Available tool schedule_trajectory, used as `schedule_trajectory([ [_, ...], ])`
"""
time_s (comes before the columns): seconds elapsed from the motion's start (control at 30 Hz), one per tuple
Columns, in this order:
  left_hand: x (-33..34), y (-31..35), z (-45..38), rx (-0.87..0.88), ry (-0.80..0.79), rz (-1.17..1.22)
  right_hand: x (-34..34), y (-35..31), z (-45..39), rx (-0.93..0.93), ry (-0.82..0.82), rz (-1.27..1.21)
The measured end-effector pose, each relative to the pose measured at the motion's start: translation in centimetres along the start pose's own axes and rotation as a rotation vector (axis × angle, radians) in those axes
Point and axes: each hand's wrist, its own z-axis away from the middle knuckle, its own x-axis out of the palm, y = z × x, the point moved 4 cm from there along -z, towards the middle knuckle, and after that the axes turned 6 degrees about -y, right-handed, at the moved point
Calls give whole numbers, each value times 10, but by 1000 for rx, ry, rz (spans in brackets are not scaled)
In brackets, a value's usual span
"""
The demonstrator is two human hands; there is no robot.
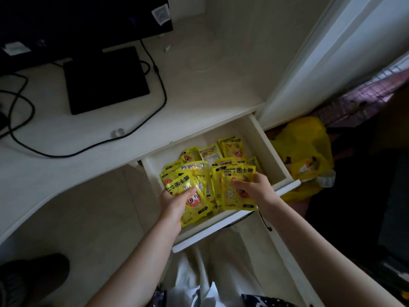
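Left grip is curled on one pack, thumb on top. Right grip pinches a second pack. Both packs sit low over the open drawer under the desk, likely to sort them. I count two held packs, one drawer, and one yellow bag beside it. The pile inside has about ten more, too heaped to count well.
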Motion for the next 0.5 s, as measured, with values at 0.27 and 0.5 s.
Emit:
schedule_trajectory([
  [0.27,21,-16,-22,-87,167,67,-4,-6,-76,91,-186,171],
  [0.5,21,-51,-45,-232,237,6,8,37,-135,226,-293,270],
])
